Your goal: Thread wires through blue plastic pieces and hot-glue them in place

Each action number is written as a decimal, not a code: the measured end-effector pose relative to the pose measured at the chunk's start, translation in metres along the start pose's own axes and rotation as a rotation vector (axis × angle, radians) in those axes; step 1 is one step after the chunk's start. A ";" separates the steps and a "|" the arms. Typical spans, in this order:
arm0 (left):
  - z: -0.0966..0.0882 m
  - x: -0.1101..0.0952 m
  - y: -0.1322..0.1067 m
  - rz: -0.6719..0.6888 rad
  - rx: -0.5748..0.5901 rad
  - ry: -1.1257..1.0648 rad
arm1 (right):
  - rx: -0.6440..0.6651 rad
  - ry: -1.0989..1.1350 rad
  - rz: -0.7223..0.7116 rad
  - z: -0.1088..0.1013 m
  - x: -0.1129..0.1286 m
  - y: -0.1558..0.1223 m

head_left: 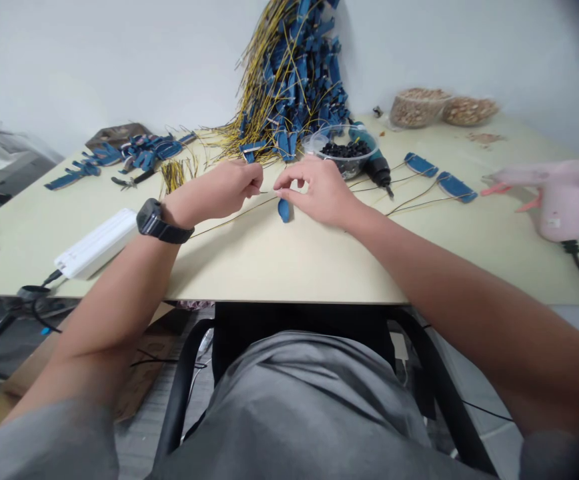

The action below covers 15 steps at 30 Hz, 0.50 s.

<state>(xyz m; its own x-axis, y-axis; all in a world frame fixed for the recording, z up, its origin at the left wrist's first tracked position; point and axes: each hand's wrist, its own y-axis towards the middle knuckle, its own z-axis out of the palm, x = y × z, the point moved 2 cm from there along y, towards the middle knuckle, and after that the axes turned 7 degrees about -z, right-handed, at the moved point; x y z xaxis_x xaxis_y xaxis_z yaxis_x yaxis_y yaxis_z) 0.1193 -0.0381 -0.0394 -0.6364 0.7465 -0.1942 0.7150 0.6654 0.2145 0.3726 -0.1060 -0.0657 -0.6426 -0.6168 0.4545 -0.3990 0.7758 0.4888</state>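
Note:
My left hand (224, 190), with a black watch on the wrist, is closed in a pinch on a thin yellow wire (229, 220) that runs across the pale table (289, 267). My right hand (319, 190) pinches the same wire's end, where a blue leaf-shaped piece (283, 210) hangs below the fingers. The two hands are close together at the middle of the table. Just behind them stands a clear bowl (342, 150) of small dark beads.
A tall heap of blue pieces on yellow wires (289, 80) leans on the wall. A pink glue gun (554, 197) sits right, a white power strip (97, 243) left, a teal rotary tool (374, 163), two finished blue pieces (439, 173), pliers and blue scraps (129, 157), two bowls (439, 107).

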 end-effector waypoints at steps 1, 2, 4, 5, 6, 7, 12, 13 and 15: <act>0.000 -0.002 0.000 0.006 0.012 0.005 | -0.002 0.000 -0.002 0.000 0.000 0.000; 0.000 -0.004 -0.001 0.007 0.023 0.009 | -0.009 0.001 -0.005 0.000 -0.001 0.000; -0.001 -0.008 -0.002 -0.009 0.044 0.016 | -0.021 0.013 -0.024 0.000 -0.003 0.000; -0.003 -0.010 -0.003 -0.023 0.056 0.020 | -0.022 0.025 -0.040 0.001 -0.005 0.000; -0.004 -0.013 -0.003 -0.038 0.071 0.024 | -0.021 0.041 -0.059 0.001 -0.006 0.000; -0.005 -0.016 -0.004 -0.051 0.088 0.027 | -0.021 0.057 -0.076 0.002 -0.007 0.000; -0.008 -0.021 -0.004 -0.086 0.155 0.040 | -0.016 0.082 -0.087 0.001 -0.005 -0.001; -0.008 -0.021 -0.004 -0.086 0.164 0.040 | -0.012 0.081 -0.086 0.001 -0.004 -0.001; -0.007 -0.019 -0.004 -0.079 0.189 0.036 | 0.001 0.081 -0.089 -0.001 -0.001 -0.001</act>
<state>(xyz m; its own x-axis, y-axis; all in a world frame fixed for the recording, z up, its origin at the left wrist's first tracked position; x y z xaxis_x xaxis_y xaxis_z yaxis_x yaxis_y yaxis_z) 0.1264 -0.0549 -0.0294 -0.7002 0.6939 -0.1680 0.7019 0.7121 0.0158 0.3743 -0.1067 -0.0662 -0.5497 -0.6922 0.4677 -0.4529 0.7173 0.5294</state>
